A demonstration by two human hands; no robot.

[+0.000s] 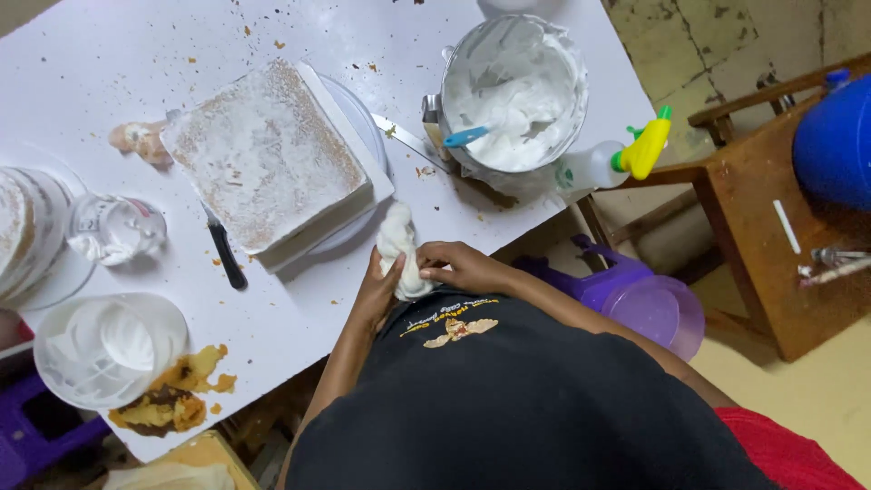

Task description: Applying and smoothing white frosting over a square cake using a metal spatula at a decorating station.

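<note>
- Piping bag (399, 251), white and squishy, sits at the near table (299, 318) edge, right in front of the person, just near of the cake (263, 150).
- Left hand (376, 295) is wrapped round its lower left side; right hand (463, 265) is pinched shut on the near end.
- My guess: soft, light, greasy with cream, so it'd slip and ooze if squeezed mid-body. Best held at the twisted near end, other hand steadying the side.
- The cake is square, thinly creamed, on a board.
- A black-handled knife (224, 254) lies left of it.
- The cream bowl (514, 91) with a blue spatula (467, 136) is far right.
- A squeeze bottle (617, 161) lies beside that.
</note>
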